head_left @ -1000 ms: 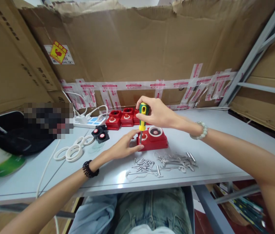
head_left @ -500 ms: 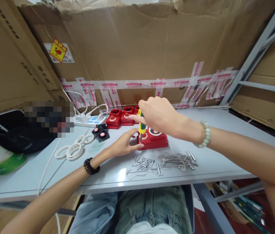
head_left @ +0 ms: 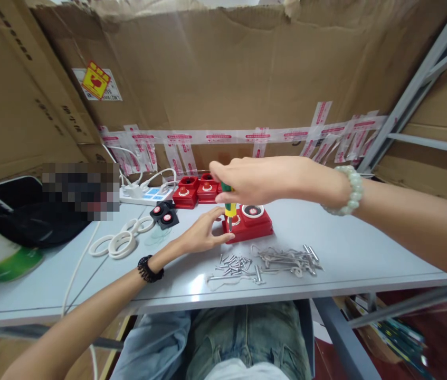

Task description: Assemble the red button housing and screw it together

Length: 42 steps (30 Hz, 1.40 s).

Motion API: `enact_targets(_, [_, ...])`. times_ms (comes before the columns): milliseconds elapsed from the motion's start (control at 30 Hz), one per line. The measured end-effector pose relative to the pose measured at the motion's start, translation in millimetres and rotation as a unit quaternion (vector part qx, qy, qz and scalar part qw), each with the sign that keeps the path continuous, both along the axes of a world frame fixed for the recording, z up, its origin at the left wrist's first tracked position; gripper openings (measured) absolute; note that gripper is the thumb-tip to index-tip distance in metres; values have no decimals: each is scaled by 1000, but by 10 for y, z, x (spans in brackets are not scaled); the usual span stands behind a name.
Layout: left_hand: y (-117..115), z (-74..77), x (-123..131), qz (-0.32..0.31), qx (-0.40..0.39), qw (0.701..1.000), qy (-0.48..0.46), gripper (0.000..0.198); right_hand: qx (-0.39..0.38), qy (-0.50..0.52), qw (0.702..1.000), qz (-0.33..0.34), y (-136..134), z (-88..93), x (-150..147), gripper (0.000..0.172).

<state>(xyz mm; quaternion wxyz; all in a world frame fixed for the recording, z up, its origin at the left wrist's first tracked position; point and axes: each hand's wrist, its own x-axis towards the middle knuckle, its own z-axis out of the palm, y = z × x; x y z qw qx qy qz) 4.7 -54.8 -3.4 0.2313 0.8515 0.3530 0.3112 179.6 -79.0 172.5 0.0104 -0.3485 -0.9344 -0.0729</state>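
Note:
My right hand (head_left: 253,179) is closed around the green and yellow handle of a screwdriver (head_left: 230,210). The screwdriver stands upright, its tip at the near left corner of a red box-shaped housing (head_left: 253,229). A white ring with a dark disc (head_left: 253,211) sits on top of the housing. My left hand (head_left: 203,232) grips the housing's left end, thumb at the front corner by the tip and fingers behind. Nearer me lie a pile of small screws (head_left: 234,265) and a heap of metal rods with cords (head_left: 288,260).
Several red housings (head_left: 186,194) stand at the back beside a white power strip (head_left: 150,195). White rings (head_left: 122,246) and black square pieces (head_left: 168,217) lie to the left. Farther left are a phone (head_left: 13,192) and a green-white container (head_left: 9,264). Cardboard (head_left: 223,79) walls the back.
My right hand has turned on the screwdriver handle, its wrist and forearm swinging higher and to the right. My left hand and the red housing stay almost where they were.

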Motion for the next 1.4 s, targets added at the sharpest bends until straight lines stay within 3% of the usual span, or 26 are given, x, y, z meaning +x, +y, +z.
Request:
enact_targets(100, [-11, 17, 6, -1, -1, 1000, -3, 48, 59, 22, 997, -50, 8, -41, 5, 21])
enact_targets(233, [-17, 32, 11, -12, 2, 1000, -13, 49, 10, 37, 999, 30, 73, -47, 80, 5])
enact_targets(333, [-8, 24, 6, -12, 6, 1000, -8, 47, -39, 22, 994, 97, 98, -11, 117, 18])
enact_targets(433, [-4, 19, -4, -3, 8, 1000, 3, 42, -73, -9, 992, 101, 78, 27, 98, 29])
enact_targets(600, [-64, 119, 1, -13, 34, 999, 11, 49, -76, -2, 992, 104, 69, 0, 70, 19])
enact_targets(700, [-123, 230, 40, 24, 65, 997, -44, 38, -47, 39, 993, 97, 110, -78, 75, 12])
enact_targets(767, [-136, 279, 76, 47, 59, 994, -83, 28, -30, 69, 993, 87, 137, -136, 71, 19])
enact_targets(867, [-98, 286, 128, 54, 28, 991, -123, 28, 9, 90, 995, 47, 153, -201, 48, 26])
enact_targets(967, [-32, 262, 155, 76, 18, 985, -155, 33, 38, 87, 995, 3, 146, -210, 29, 20])
enact_targets(1067, [-2, 284, 132, 34, 4, 980, -197, 37, -18, 85, 996, 11, 132, -169, 38, 12])
enact_targets(1200, [6, 364, 70, -34, -33, 974, -219, 36, -64, 99, 992, 36, 109, -128, 57, 16])
enact_targets(1400, [71, 417, 134, 28, -17, 973, -228, 48, 13, 89, 996, -10, 72, -118, 28, 13])
